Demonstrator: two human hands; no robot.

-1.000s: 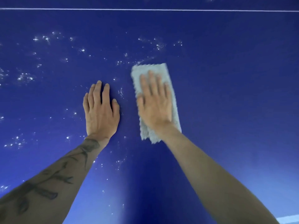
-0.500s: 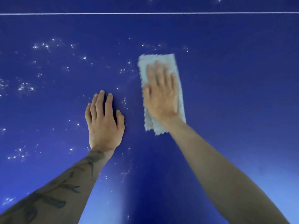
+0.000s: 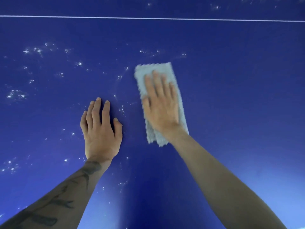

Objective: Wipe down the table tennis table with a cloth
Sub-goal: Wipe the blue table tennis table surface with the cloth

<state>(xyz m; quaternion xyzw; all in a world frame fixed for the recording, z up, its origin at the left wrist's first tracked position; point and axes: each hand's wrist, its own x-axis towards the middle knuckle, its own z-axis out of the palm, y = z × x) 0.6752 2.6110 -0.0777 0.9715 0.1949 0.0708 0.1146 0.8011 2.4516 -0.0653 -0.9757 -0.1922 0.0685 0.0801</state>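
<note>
We see a desk (image 3: 231,80) of deep, saturated blue, which pales to a lighter, washed blue along its near edge. A thin white line (image 3: 148,18) crosses it from side to side, well beyond the cloth (image 3: 165,70). The cloth is a pale grey-blue, with a fuzzy, nubbly texture and a scalloped edge. To the left of the cloth and beyond it, the blue is scattered with small white specks (image 3: 16,95) in loose clusters; to the right of the cloth the blue is plain. The forearm (image 3: 54,204) on the left of the cloth bears a dark grey-black tattoo of branching, leaf-like strokes.
</note>
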